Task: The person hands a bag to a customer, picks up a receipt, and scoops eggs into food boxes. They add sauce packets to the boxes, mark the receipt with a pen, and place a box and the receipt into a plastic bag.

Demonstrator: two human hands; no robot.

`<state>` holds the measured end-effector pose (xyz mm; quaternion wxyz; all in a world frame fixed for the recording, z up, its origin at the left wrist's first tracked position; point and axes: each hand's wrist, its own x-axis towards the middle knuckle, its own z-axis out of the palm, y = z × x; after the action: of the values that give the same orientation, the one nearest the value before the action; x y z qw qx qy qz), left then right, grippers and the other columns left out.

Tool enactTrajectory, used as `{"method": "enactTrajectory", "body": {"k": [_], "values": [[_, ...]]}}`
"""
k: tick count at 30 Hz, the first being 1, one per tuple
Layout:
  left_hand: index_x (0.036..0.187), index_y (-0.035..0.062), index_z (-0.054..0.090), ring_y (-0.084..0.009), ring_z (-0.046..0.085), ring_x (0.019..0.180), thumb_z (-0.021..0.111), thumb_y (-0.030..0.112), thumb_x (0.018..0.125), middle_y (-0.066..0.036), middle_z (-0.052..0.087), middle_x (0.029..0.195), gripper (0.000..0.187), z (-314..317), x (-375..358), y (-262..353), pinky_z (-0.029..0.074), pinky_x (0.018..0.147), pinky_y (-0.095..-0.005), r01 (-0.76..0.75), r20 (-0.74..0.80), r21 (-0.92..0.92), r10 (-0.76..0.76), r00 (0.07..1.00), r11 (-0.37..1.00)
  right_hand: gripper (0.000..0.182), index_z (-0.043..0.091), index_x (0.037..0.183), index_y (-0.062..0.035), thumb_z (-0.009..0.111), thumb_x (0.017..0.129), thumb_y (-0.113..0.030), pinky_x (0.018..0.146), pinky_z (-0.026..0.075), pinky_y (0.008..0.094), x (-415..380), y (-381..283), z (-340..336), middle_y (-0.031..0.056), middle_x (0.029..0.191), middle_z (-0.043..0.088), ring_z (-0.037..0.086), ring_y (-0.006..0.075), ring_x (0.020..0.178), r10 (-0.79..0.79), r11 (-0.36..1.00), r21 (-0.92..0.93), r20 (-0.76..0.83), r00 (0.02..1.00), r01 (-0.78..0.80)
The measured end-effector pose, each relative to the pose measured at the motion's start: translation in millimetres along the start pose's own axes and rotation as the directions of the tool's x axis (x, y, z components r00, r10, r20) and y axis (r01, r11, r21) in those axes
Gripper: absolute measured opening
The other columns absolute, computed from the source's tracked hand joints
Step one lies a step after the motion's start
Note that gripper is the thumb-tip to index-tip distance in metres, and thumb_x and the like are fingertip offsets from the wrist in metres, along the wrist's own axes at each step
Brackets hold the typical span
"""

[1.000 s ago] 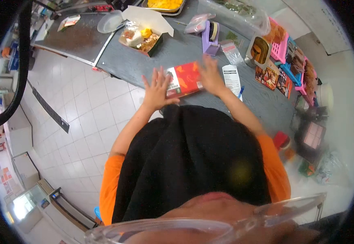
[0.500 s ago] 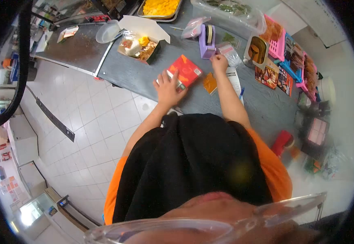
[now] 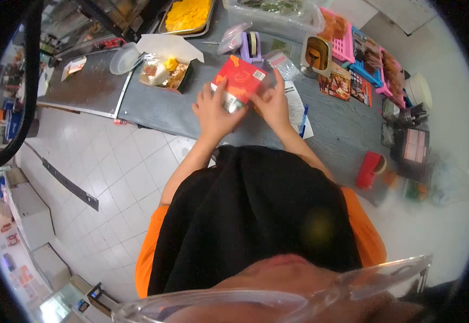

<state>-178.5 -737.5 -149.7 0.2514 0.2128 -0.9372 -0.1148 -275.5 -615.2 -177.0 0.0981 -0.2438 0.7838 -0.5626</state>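
At the far left of the grey worktop lies a clear plastic lid, and just right of it stands an open food box with its white flap raised and food packed inside. Beyond that, at the far edge, sits a metal tray of yellow food.

Right of the food box comes the left hand, fingers wrapped around the near left end of a red carton. The carton is lifted off the worktop and tilted, its long axis running from near left to far right, with a barcode label on the far right part of its top face. The right hand meets it from the right, fingers curled against its near right edge, so both hands grasp the carton and it lies just beyond them, between the two. The left hand covers more of it; the right holds it only at the fingertips.

Just beyond the carton stands a purple tape dispenser. Under the right wrist lie a paper slip and a blue pen. Further right are pink and blue baskets of packets, and near the right edge a red cup.
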Motion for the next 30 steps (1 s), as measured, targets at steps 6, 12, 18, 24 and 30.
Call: {"method": "enactTrajectory", "body": {"k": [6,12,18,24,30], "values": [[0.117,0.0051,0.048,-0.0265,0.054,0.092,0.072,0.034,0.065,-0.019,0.051,0.108,0.064,26,-21,31,0.043,0.078,-0.0336,-0.104,0.112,-0.302,0.144,0.983,0.947,0.058,0.028,0.123,-0.0009,0.058,0.082,-0.03,0.07,0.048,0.0298,-42,37,-5,0.0092,0.108,0.047,0.054,0.017,0.086,0.342,0.573,0.813,-0.12,0.932,-0.106],[0.113,0.0123,0.052,-0.0258,0.04,0.112,0.061,0.024,0.077,-0.01,0.042,0.125,0.039,59,-10,8,0.036,0.088,-0.0383,0.439,0.643,-0.756,0.428,0.635,0.486,0.043,0.044,0.114,-0.0063,0.045,0.085,-0.038,0.08,0.047,0.0363,-87,123,-105,0.0096,0.101,0.056,0.055,0.0205,0.098,0.489,0.373,0.921,-0.089,0.868,-0.115],[0.106,0.0148,0.056,-0.0256,0.041,0.112,0.059,0.019,0.075,-0.007,0.048,0.119,0.032,132,-31,-8,0.037,0.088,-0.0396,-0.643,0.174,-0.21,0.676,0.717,0.736,0.045,0.043,0.116,-0.0039,0.05,0.083,-0.033,0.085,0.041,0.0407,-116,176,-159,0.0126,0.111,0.051,0.05,0.0254,0.102,0.575,0.582,0.807,-0.492,0.653,0.096],[0.087,0.0084,0.058,-0.0291,0.05,0.096,0.056,0.015,0.075,-0.011,0.057,0.103,0.013,148,-23,-12,0.037,0.082,-0.0441,-0.441,0.183,-0.441,0.56,0.808,0.782,0.048,0.044,0.115,-0.0021,0.062,0.071,-0.011,0.09,0.033,0.0411,-86,129,-122,0.0165,0.113,0.046,0.043,0.0323,0.105,0.009,0.949,-0.295,-0.315,0.949,-0.107],[0.083,0.0034,0.055,-0.0326,0.052,0.082,0.055,0.01,0.077,-0.015,0.057,0.083,0.009,120,-20,13,0.041,0.074,-0.04,-0.063,0.313,-0.625,0.324,0.893,0.778,0.053,0.043,0.12,-0.0061,0.059,0.07,-0.006,0.088,0.038,0.0383,-31,94,-36,0.0142,0.122,0.044,0.045,0.0297,0.107,-0.402,0.826,-0.401,0.072,0.913,0.396]]}}
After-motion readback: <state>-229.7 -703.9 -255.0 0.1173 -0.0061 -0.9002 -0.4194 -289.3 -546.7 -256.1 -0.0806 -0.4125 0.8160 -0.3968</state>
